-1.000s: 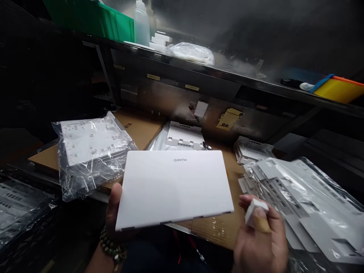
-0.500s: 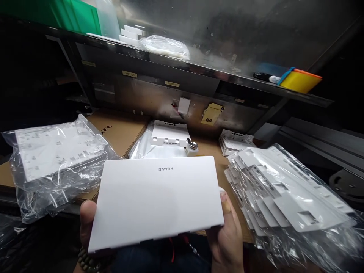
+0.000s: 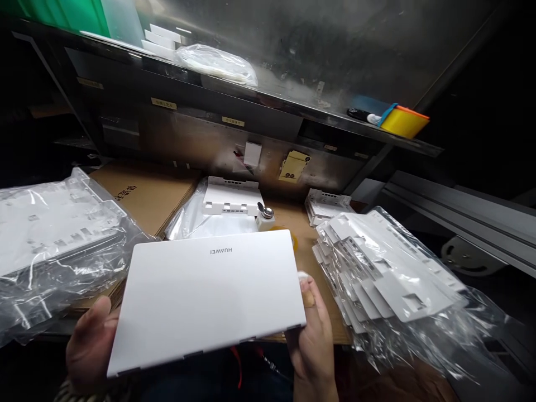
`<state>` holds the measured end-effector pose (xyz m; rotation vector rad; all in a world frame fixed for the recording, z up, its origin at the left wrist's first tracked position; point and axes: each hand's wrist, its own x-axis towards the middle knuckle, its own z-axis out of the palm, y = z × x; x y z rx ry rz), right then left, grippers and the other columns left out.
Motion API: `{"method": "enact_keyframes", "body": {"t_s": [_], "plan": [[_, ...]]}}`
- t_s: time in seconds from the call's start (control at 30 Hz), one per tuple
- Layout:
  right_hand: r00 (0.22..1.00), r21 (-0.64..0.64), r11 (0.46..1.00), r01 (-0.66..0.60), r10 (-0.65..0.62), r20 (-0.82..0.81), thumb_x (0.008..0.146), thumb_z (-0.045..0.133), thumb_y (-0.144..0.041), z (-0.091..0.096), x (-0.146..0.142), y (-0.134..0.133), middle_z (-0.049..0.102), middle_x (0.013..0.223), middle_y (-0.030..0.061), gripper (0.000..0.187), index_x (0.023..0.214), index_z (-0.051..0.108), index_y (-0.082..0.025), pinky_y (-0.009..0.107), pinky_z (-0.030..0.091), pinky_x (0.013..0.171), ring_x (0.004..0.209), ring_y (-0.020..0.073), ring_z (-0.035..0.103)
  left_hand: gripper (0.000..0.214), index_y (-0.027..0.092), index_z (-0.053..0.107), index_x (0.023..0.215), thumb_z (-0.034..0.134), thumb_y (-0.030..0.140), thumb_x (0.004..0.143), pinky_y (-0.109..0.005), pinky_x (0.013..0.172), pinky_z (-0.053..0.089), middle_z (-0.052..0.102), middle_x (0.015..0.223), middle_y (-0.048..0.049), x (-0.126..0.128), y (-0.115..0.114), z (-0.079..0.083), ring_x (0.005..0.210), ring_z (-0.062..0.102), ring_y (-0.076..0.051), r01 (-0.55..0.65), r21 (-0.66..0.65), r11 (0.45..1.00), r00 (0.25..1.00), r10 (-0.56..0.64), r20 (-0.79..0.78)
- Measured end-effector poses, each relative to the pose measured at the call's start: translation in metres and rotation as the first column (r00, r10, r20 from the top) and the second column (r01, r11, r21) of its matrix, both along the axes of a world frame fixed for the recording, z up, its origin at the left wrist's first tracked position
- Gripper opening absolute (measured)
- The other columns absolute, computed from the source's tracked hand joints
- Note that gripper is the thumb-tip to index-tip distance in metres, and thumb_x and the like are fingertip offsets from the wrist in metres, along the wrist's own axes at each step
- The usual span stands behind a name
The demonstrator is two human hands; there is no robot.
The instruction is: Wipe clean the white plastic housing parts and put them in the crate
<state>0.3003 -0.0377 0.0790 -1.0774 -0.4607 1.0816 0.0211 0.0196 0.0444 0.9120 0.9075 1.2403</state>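
Panel: white HUAWEI panel (image 3: pixel 209 296), lower centre of frame.
Left grip: I see my left hand (image 3: pixel 90 346) clasping its lower-left corner.
Right grip: right hand (image 3: pixel 312 340) clamps the right edge.

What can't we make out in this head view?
- Underside of white cover: faces away, head view.
- Left hand: fingers under the cover.
- White bit at right hand: mostly behind cover's edge.
- Shelf labels: too small to read.
- Left bag of parts: cut by left edge.

Left hand (image 3: pixel 90 346): bare, beaded wristband (image 3: pixel 62 392) just behind the grip, mostly cut off. Right hand (image 3: pixel 312 341): bare, tan fingertip cover (image 3: pixel 309 299) at the grip.
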Motion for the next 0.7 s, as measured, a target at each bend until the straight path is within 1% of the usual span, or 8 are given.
{"method": "enact_keyframes", "body": {"t_s": [0.07, 0.13, 0.23, 0.33, 0.43, 0.5, 0.57, 0.7], "plan": [[0.999, 0.012, 1.000, -0.013, 0.013, 0.033, 0.093, 0.068, -0.056, -0.004, 0.002, -0.001, 0.069, 0.085, -0.0024, 0.034, 0.108, 0.062, -0.026, 0.024, 0.051, 0.065, 0.074, 0.0144, 0.063, 0.062, 0.029, 0.080, 0.111, 0.052, 0.076, 0.083, -0.050, 0.088, 0.064, 0.083, 0.089, -0.0082, 0.009, 0.006, 0.018, 0.107, 0.074, -0.039, -0.007, -0.206, 0.979, 0.990, 0.036, 0.136], [0.997, 0.028, 0.999, -0.031, 0.029, 0.075, 0.095, 0.066, -0.054, -0.009, 0.005, -0.003, 0.069, 0.086, -0.0023, 0.031, 0.109, 0.061, -0.027, 0.024, 0.051, 0.067, 0.075, 0.0143, 0.062, 0.060, 0.029, 0.076, 0.118, 0.075, 0.066, 0.071, -0.049, 0.084, 0.065, 0.083, 0.091, -0.0078, 0.019, 0.012, 0.031, 0.101, 0.075, -0.040, -0.021, -0.386, 0.922, 0.983, 0.090, 0.162], [0.985, 0.066, 0.994, -0.082, 0.070, 0.160, 0.099, 0.059, -0.053, -0.017, 0.010, -0.004, 0.070, 0.090, -0.0014, 0.029, 0.113, 0.059, -0.027, 0.027, 0.053, 0.070, 0.073, 0.0143, 0.063, 0.065, 0.028, 0.074, 0.119, 0.094, 0.045, 0.060, -0.041, 0.074, 0.066, 0.083, 0.095, -0.0052, 0.022, 0.018, 0.031, 0.092, 0.076, -0.035, -0.006, -0.469, 0.883, 0.997, 0.044, 0.070], [0.911, 0.116, 0.993, -0.039, -0.012, 0.413, 0.099, 0.060, -0.050, -0.020, 0.019, 0.001, 0.072, 0.108, 0.0040, 0.028, 0.113, 0.062, -0.025, 0.034, 0.055, 0.087, 0.095, 0.0193, 0.068, 0.048, 0.024, 0.081, 0.101, 0.095, 0.043, 0.060, -0.034, 0.066, 0.065, 0.083, 0.093, -0.0062, 0.011, 0.019, 0.014, 0.084, 0.076, -0.031, -0.026, -0.277, 0.961, 0.999, 0.014, -0.045], [0.777, 0.171, 0.978, 0.118, -0.198, 0.598, 0.098, 0.062, -0.046, -0.016, 0.028, 0.005, 0.071, 0.121, 0.0082, 0.030, 0.116, 0.064, -0.022, 0.039, 0.050, 0.101, 0.114, 0.0226, 0.064, 0.022, 0.027, 0.083, 0.083, 0.092, 0.039, 0.067, -0.031, 0.072, 0.065, 0.083, 0.090, -0.0022, -0.001, 0.017, 0.000, 0.082, 0.076, -0.026, -0.121, 0.099, 0.988, 0.960, 0.142, -0.243], [0.822, 0.165, 0.975, 0.148, -0.214, 0.528, 0.100, 0.058, -0.046, -0.011, 0.030, 0.006, 0.072, 0.119, 0.0080, 0.028, 0.115, 0.062, -0.022, 0.038, 0.054, 0.091, 0.100, 0.0195, 0.067, 0.009, 0.032, 0.084, 0.083, 0.087, 0.031, 0.075, -0.036, 0.078, 0.066, 0.083, 0.091, 0.0005, -0.006, 0.016, -0.003, 0.085, 0.077, -0.026, -0.024, 0.307, 0.951, 0.931, 0.133, -0.341], [0.913, 0.145, 0.985, 0.094, -0.143, 0.382, 0.102, 0.056, -0.046, -0.007, 0.030, 0.006, 0.073, 0.115, 0.0065, 0.026, 0.114, 0.059, -0.023, 0.032, 0.056, 0.074, 0.082, 0.0157, 0.066, 0.011, 0.035, 0.084, 0.086, 0.080, 0.027, 0.080, -0.043, 0.076, 0.067, 0.083, 0.090, 0.0006, -0.007, 0.017, 0.001, 0.086, 0.078, -0.030, 0.083, 0.434, 0.897, 0.914, 0.105, -0.392], [0.970, 0.135, 0.991, 0.015, -0.047, 0.240, 0.100, 0.060, -0.046, -0.006, 0.027, 0.006, 0.073, 0.101, 0.0022, 0.024, 0.109, 0.057, -0.025, 0.025, 0.047, 0.057, 0.064, 0.0103, 0.055, 0.016, 0.037, 0.083, 0.090, 0.074, 0.027, 0.083, -0.050, 0.077, 0.066, 0.083, 0.088, 0.0005, 0.001, 0.016, 0.016, 0.085, 0.079, -0.032, 0.118, 0.516, 0.848, 0.914, 0.110, -0.390]]}}
